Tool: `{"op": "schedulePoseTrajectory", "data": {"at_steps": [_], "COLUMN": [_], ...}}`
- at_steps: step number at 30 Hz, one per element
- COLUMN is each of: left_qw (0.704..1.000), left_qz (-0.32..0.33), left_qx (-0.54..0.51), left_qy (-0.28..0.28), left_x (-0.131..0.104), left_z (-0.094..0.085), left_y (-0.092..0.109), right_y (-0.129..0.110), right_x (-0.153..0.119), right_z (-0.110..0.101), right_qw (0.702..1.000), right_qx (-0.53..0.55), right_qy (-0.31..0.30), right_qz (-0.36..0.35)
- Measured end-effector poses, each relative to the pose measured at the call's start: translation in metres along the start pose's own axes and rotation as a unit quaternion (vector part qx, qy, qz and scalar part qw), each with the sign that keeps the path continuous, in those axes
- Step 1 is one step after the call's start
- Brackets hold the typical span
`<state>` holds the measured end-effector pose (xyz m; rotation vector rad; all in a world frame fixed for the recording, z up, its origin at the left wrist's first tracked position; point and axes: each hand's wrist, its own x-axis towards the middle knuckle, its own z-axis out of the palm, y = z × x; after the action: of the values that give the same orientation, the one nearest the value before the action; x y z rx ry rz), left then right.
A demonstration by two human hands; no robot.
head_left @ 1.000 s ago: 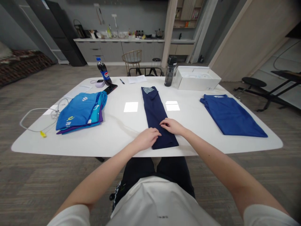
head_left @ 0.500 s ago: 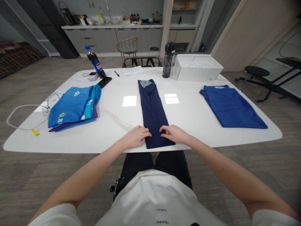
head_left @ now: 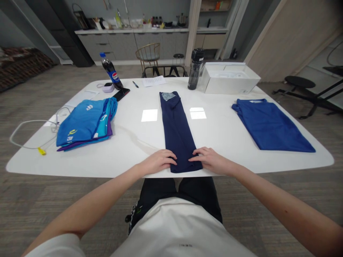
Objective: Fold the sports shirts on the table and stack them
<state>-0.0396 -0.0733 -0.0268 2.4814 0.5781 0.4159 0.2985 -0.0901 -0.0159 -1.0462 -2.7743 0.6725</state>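
Note:
A dark navy garment (head_left: 178, 132), which looks like a pair of trousers, lies folded into a long narrow strip down the middle of the table. Grey patterned fabric shows at its far end. My left hand (head_left: 159, 161) rests at the near end, fingers stretched over the left edge of the cloth. Across from it, my right hand (head_left: 210, 160) touches the right edge with its fingers spread and lying on the fabric. Neither hand grips the cloth.
On the white table (head_left: 128, 153), folded blue shirts (head_left: 83, 119) are stacked left and a folded blue shirt (head_left: 270, 125) lies right. A cola bottle (head_left: 114, 75), phone (head_left: 122, 94), white cable (head_left: 20, 123), water bottle (head_left: 195, 69) and white box (head_left: 229, 80) stand or lie around.
My right hand has gone from curled fingers on the cloth to spread ones at its right edge. My left fingers have straightened. The whole view has shifted slightly.

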Motion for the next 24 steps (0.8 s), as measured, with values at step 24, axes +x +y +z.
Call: {"op": "schedulePoseTrajectory", "data": {"at_steps": [24], "left_qw": [0.783], "left_qz": [-0.228], "left_qx": [-0.375], "left_qy": [0.440], "left_x": [0.180], "left_z": [-0.166], "left_y": [-0.164], "right_y": [0.127], "right_x": [0.269], "right_z": [-0.138], "right_qw": [0.796], "right_qx": [0.422], "right_qy": [0.383], "right_qz": [0.204]}}
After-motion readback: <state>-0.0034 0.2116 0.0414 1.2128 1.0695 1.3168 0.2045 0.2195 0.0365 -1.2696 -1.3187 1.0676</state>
